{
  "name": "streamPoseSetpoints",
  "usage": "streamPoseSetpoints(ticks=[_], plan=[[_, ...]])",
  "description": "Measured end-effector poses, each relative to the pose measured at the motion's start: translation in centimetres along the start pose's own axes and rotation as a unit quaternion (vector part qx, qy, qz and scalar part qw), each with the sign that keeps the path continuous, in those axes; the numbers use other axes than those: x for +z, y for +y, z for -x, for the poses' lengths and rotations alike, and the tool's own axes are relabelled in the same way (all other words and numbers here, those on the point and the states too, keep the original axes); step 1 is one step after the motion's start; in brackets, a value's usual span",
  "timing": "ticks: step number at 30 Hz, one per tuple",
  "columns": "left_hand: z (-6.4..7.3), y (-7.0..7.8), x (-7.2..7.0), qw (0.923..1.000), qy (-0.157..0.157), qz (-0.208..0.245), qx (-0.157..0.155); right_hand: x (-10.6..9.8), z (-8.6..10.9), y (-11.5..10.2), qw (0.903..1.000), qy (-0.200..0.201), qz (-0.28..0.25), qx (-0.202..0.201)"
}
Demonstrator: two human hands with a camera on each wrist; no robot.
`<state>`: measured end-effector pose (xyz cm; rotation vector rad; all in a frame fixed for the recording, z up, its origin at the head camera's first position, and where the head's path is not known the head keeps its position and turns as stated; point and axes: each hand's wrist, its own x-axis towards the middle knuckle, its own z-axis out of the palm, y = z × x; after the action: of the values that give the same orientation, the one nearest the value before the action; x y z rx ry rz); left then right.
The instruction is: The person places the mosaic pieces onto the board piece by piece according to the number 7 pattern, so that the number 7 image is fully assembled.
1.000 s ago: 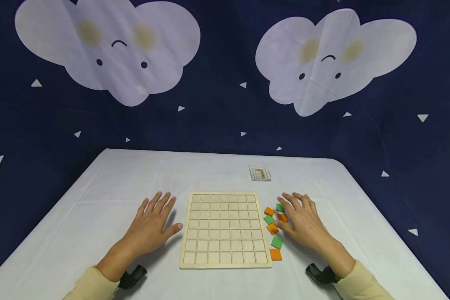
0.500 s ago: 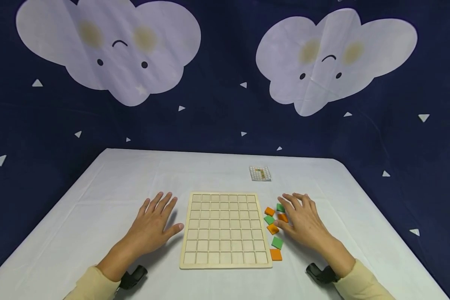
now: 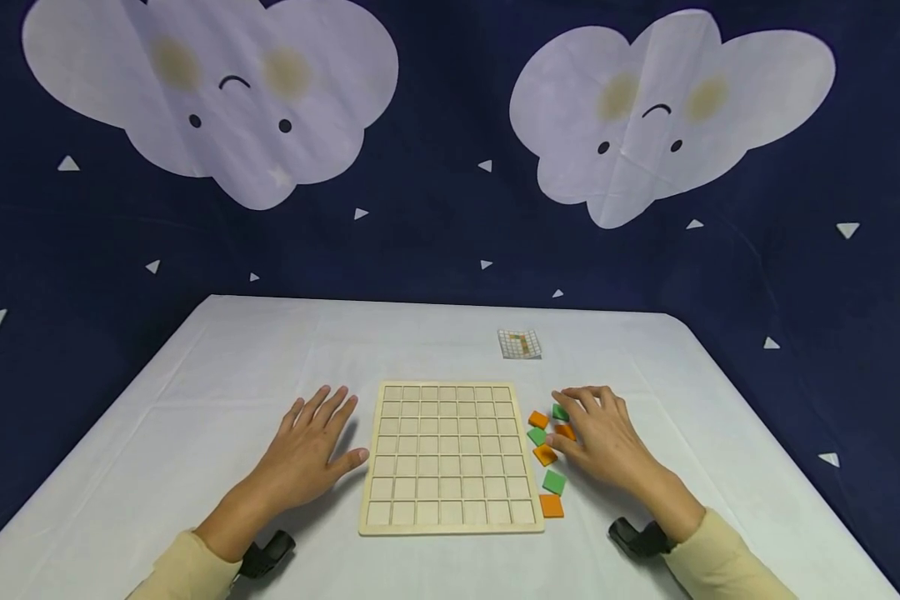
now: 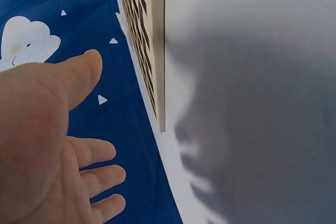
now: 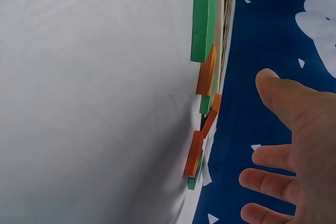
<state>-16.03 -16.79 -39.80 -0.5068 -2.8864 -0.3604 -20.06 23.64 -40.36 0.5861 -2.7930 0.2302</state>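
A square wooden grid board (image 3: 452,458) lies on the white-covered table, its cells bare. Left of the board my left hand (image 3: 303,458) hovers with fingers spread and holds nothing; its thumb tip reaches close to the board's left edge. Along the right edge lie several flat square tiles, among them a green tile (image 3: 554,482) and an orange tile (image 3: 551,506). My right hand (image 3: 603,437) is held over the upper tiles, fingers relaxed, partly hiding a darker orange tile (image 3: 565,431). In the right wrist view a gap shows between this hand and the tiles.
Behind the board, slightly right, lies a small pattern card (image 3: 520,344) printed with a grid and a coloured figure. The white tablecloth (image 3: 217,358) ends at a dark blue backdrop (image 3: 435,242) with clouds and triangles. Each wrist wears a black camera.
My right hand has shifted slightly left and its fingers have bent a little more over the tiles. The left hand stays nearly still; the board and tiles have not moved on the table.
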Motion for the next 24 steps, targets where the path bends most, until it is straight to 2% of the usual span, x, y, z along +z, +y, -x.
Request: streamPoseSetpoints(ticks=[18, 24], plan=[[0.0, -0.2, 0.6, 0.9992, -0.006, 0.032, 0.022, 0.3, -0.8, -0.1, 0.9989, -0.028, -0.036, 0.013], [0.0, -0.5, 0.8, 0.9978, -0.013, 0.058, 0.030, 0.5, -1.0, 0.0, 0.9976, -0.034, -0.056, 0.020]])
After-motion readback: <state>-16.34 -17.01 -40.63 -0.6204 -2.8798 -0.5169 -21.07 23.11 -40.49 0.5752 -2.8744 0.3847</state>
